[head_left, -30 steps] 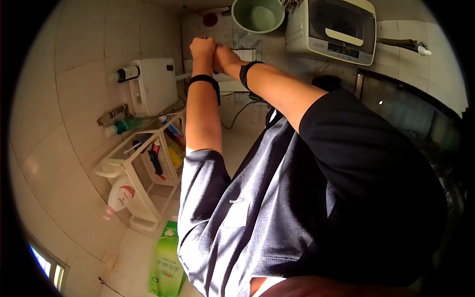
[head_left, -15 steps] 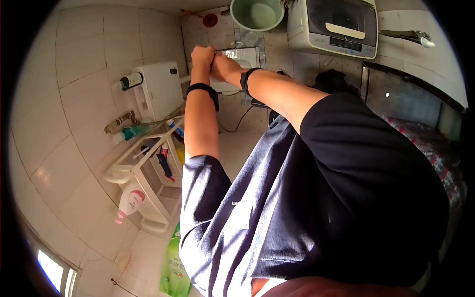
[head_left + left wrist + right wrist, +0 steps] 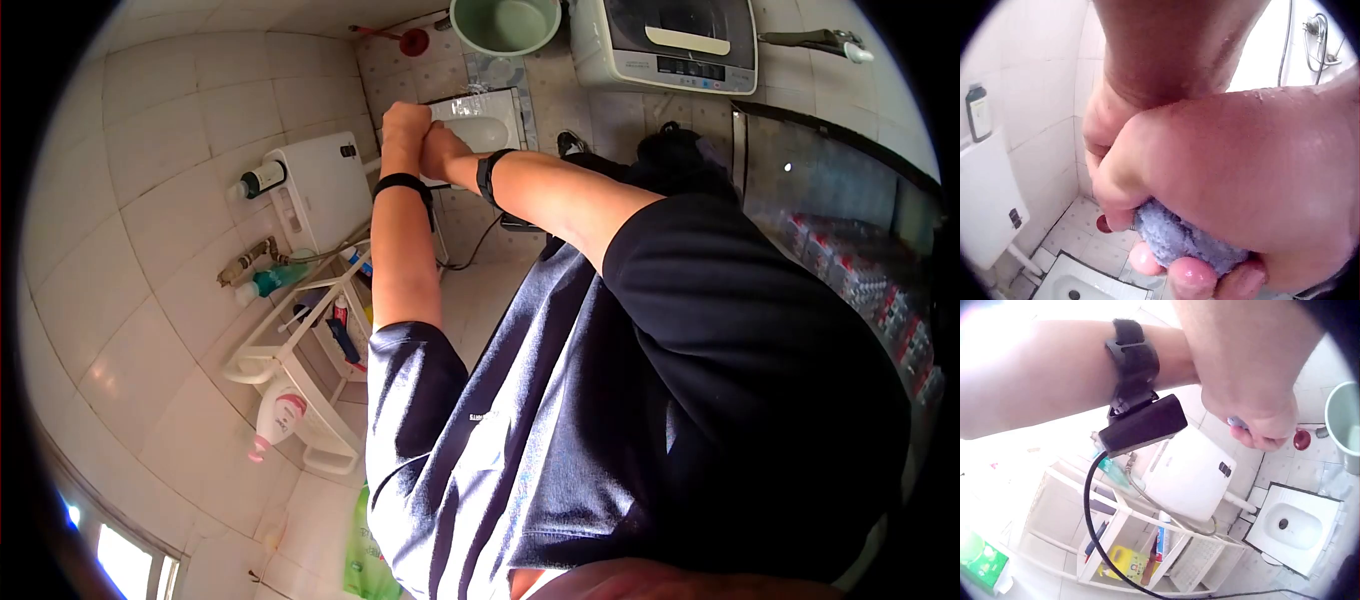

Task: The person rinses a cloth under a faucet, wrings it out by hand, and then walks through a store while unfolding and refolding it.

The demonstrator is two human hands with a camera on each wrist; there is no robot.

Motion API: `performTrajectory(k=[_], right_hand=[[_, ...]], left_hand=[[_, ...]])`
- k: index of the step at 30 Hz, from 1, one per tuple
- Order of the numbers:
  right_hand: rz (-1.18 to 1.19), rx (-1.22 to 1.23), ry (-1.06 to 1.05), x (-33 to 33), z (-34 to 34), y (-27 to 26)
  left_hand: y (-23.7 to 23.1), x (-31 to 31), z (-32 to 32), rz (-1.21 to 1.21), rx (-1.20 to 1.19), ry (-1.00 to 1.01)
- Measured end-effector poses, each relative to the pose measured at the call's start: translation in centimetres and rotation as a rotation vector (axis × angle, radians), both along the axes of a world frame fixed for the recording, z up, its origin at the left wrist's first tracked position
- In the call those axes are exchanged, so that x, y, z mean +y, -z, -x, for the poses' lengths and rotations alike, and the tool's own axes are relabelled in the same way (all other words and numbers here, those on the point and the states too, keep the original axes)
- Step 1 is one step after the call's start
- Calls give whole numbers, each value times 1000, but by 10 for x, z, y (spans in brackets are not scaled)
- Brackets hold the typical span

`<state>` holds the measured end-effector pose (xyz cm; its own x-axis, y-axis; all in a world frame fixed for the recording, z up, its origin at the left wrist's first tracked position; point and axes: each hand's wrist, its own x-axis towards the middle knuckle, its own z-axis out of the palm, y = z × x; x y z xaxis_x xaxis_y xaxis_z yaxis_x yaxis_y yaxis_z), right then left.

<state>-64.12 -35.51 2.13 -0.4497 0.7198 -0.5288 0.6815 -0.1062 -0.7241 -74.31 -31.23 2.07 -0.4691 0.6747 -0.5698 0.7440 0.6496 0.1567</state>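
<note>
Both hands are close together in front of the body, at the upper middle of the head view. A bunched blue-grey towel [image 3: 1188, 240] with a fuzzy terry surface shows between wet fingers in the left wrist view. My left hand [image 3: 405, 125] is curled into a fist around it on the far side. Tucked against it, my right hand [image 3: 443, 152] grips the towel too, its fingers bent around the bundle. Most of the towel is hidden inside the two hands; a small bit peeks out in the right wrist view.
Below the hands is a white squat toilet [image 3: 1294, 528]. A green basin [image 3: 505, 25] and a washing machine [image 3: 665, 50] stand beyond. Along the left wall are a white cistern [image 3: 320, 190] and a plastic rack [image 3: 300, 350] with bottles. A cable [image 3: 1094, 519] hangs from the left wrist's camera.
The head view has shifted, and the joined hands sit a little lower in it than before. They stay together on the towel throughout. More of the toilet has come into sight.
</note>
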Motion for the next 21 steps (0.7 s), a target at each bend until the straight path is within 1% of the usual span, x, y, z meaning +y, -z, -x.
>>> performTrajectory(k=[1, 2, 3, 4, 5, 7, 8, 9, 10, 11, 12, 13, 14, 15, 16, 17, 18, 19, 20, 21], right_hand=[[-34, 15, -102, 1, -9, -22], [-68, 32, -206, 2, -15, -41], [-65, 32, -203, -5, -7, -14], [-119, 18, -184, -18, 8, 34], [-173, 6, -165, -24, 18, 62], [-116, 13, -191, -19, 8, 44], [-67, 22, -217, -21, 7, 43], [-55, 39, -211, -27, 13, 52], [-95, 43, -217, -29, 16, 57], [-136, 43, -222, -34, 17, 66], [86, 96, -45, -17, -12, -5], [86, 105, -39, -17, -13, -4], [19, 164, 6, -20, -13, -3], [-48, 221, 50, -21, -11, -2], [-52, 226, 57, -20, -10, 0], [-8, 215, 104, -18, -11, -6], [37, 204, 146, -17, -12, -11], [29, 209, 138, -11, -14, -18], [65, 181, 118, 0, -19, -25], [98, 153, 90, 9, -23, -30]], left_hand=[[2, -1, 1, 31, -2, 99], [2, -3, -1, 35, -3, 103], [0, -5, -3, 36, -10, 72], [-4, -5, -4, 37, -17, 42], [-13, -4, -8, 39, -14, 47], [-33, -9, -18, 92, 26, 430], [-29, -11, -18, 108, 33, 437], [-25, -10, -15, 82, 72, 509], [-22, -11, -12, 56, 108, 582], [-25, -13, -14, 70, 113, 588], [-29, -8, -17, 155, 94, 572], [-32, -2, -18, 236, 78, 558], [-30, -1, -16, 238, 87, 565], [-25, -1, -14, 240, 76, 464], [-21, 1, -12, 237, 62, 363], [-14, 4, -9, 232, 66, 368], [-9, 5, -5, 223, 43, 255], [-8, 4, -1, 210, 21, 136], [-6, -2, 3, -60, -31, 142], [-4, -1, 8, -81, -22, 124]])
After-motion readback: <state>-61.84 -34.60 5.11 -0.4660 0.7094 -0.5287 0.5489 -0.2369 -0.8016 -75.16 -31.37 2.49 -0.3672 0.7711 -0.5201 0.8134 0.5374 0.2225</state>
